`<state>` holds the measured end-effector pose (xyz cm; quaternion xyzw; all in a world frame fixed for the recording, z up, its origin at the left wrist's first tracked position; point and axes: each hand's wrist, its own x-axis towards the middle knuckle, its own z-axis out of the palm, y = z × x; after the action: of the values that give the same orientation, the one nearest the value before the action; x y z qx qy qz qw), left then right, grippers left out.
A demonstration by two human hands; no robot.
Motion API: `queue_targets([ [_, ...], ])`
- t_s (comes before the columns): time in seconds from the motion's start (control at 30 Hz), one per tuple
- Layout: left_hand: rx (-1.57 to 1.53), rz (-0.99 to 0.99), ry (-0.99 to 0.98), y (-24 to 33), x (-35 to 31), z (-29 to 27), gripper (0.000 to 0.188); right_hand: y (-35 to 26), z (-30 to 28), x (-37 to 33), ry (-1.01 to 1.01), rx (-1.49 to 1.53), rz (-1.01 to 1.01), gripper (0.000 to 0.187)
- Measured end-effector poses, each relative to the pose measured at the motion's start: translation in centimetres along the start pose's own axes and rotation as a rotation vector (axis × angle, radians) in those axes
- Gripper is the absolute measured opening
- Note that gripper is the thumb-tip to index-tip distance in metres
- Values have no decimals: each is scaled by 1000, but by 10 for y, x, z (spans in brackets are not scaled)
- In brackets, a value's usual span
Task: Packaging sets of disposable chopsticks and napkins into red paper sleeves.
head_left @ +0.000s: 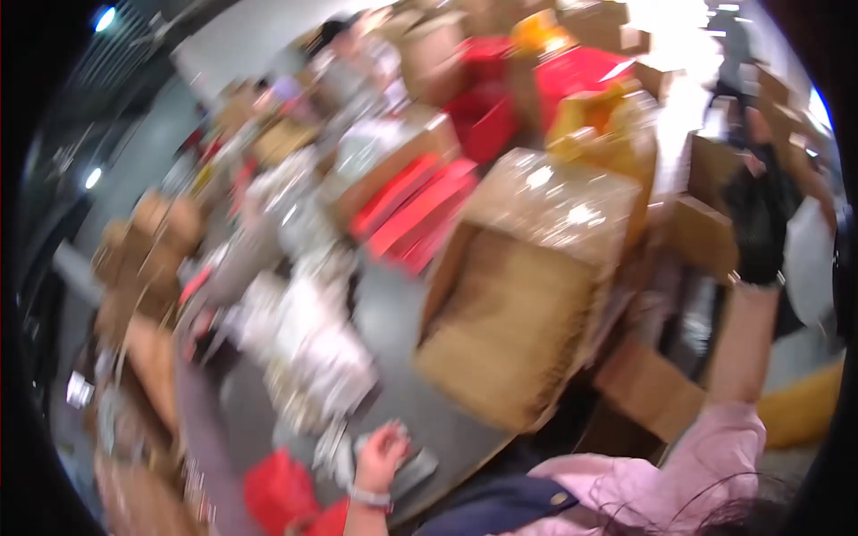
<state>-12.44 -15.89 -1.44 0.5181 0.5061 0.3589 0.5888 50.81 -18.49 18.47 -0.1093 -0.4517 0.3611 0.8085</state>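
Over the table [393,317], left hand [384,457] half-curled by a packet [420,468], hold unclear! Right hand [760,228] raised, can't tell its grip.

Near six o'clock, the left hand's [382,454] fingers smear together, leaving contact with the grey plastic packet [417,469] unclear; the lower edge crops its forearm [365,519]. Toward three, blur obscures the black-gloved right hand's [760,219] grip.
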Motion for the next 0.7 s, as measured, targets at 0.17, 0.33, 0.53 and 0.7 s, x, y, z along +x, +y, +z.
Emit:
queue_targets([
  [0.17, 159, 137, 613, -12, -75, -112, 32, 161, 151, -99, -357, -1506, 41, 42],
  [0.33, 760, -34, 905, -47, -165, -155, 24, 262, 138, -186, -613, -1283, 644, 45],
  [0.53, 1062, 113, 783, -79, -92, -153, 24, 326, 50, -222, -513, -2176, 249, 42],
  [0.7, 1213, 132, 761, -111, -30, -164, 17, 322, 98, -187, -512, -2125, 926, 35],
])
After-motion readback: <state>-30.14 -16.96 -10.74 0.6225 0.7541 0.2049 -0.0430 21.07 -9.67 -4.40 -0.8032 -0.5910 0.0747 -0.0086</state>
